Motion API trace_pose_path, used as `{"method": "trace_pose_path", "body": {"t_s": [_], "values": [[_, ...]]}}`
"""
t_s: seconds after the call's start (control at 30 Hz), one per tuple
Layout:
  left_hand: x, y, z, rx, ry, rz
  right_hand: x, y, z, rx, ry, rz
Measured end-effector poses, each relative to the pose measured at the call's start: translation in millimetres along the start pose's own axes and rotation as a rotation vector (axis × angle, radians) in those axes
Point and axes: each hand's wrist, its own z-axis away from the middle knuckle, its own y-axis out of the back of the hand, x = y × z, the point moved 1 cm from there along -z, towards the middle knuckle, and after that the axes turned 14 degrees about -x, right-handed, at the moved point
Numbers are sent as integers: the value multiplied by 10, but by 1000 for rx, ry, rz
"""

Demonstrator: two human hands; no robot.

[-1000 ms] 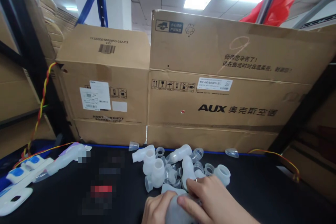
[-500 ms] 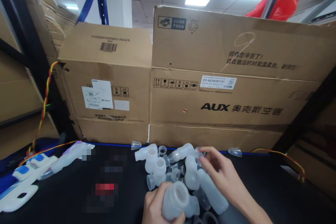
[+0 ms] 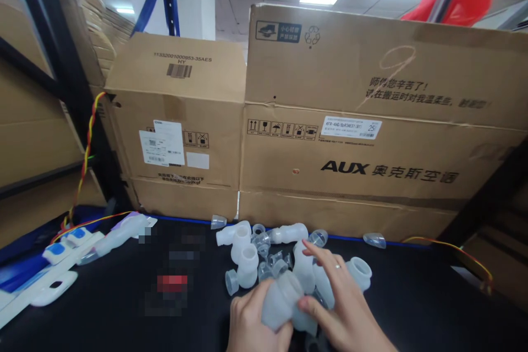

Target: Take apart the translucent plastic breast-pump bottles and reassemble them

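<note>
My left hand (image 3: pixel 251 322) is wrapped around a translucent white, bottle-like hollow plastic piece (image 3: pixel 278 302), its round open neck tilted up and to the right. Close by, my right hand (image 3: pixel 344 300) has its fingers spread over the right side of a pile of similar pieces. Its thumb tip is at the held piece's right side; whether it touches cannot be made out. Behind the hands lie several bulbous white pieces (image 3: pixel 247 267) and small clear cup-like parts (image 3: pixel 266 270). One open-necked white piece (image 3: pixel 358 272) rests just right of my right hand, which partly hides others.
The black table surface (image 3: pixel 416 297) is backed by large cardboard boxes (image 3: pixel 350 187). Clear pointed caps (image 3: pixel 374 240) lie near its back edge. At the left are white plastic parts (image 3: pixel 53 289) and a bagged item (image 3: pixel 124 236). Red-yellow wires (image 3: pixel 88 148) hang from the rack.
My right hand has moved from the back of the pile toward me, close to the held piece. A clear cap shows where its fingers were. The view has shifted slightly left.
</note>
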Motion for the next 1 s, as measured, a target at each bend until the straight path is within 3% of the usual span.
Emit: {"method": "trace_pose_path", "body": {"t_s": [0.1,0.17,0.27,0.33,0.43,0.53,0.73,0.83,0.93,1.0], "values": [[81,105,-50,54,50,-21,77,64,55,113,-68,32],[138,164,-90,14,81,7,-25,80,96,143,-27,-24],[219,211,-121,-116,59,91,-194,14,61,-13,107,-208],[248,242,-118,-58,41,90,-144,-47,-23,-68,82,-289],[226,279,-117,110,104,55,120,-65,-137,58,-80,-207],[158,255,-150,48,166,120,195,6,-146,129,-80,-153],[86,151,-145,-78,122,149,-274,81,-91,32,167,-169],[43,149,-108,-87,116,115,-242,80,-194,48,130,-90],[-21,165,-90,-37,134,43,-93,112,-291,121,50,-48],[-53,163,-97,4,149,7,-40,130,-316,101,45,-76]]}}
